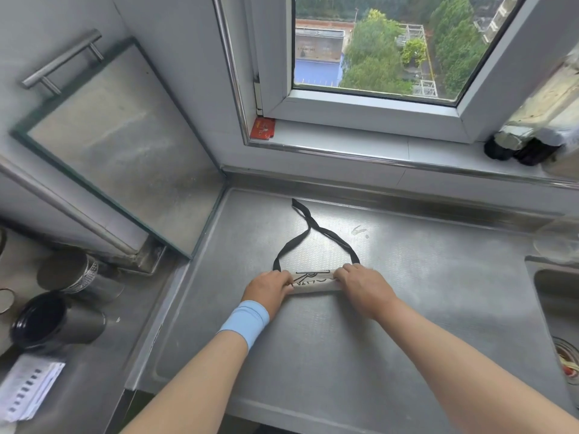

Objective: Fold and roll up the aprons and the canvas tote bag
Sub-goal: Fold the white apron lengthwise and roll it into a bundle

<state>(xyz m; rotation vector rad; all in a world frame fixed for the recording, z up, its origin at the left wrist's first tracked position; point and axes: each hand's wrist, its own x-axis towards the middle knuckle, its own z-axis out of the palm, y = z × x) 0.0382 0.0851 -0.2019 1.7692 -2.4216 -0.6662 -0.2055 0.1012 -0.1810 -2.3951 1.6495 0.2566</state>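
A cream canvas tote bag (pixel 313 280) with black print lies rolled into a tight cylinder on the steel counter (pixel 313 339). Its black straps (pixel 313 233) stretch away from the roll toward the window, crossing once. My left hand (pixel 269 291), with a light blue wristband, grips the roll's left end. At the right end my right hand (pixel 360 283) presses down on the roll. No apron is in view.
A sink (pixel 554 296) sits at the right edge. Metal cups (pixel 78 277) and a dark cup (pixel 47 321) stand on the lower surface at left, with papers (pixel 28 386) nearby. A glass-fronted panel (pixel 119 145) rises at the left. Dark bottles (pixel 520 145) stand on the window sill.
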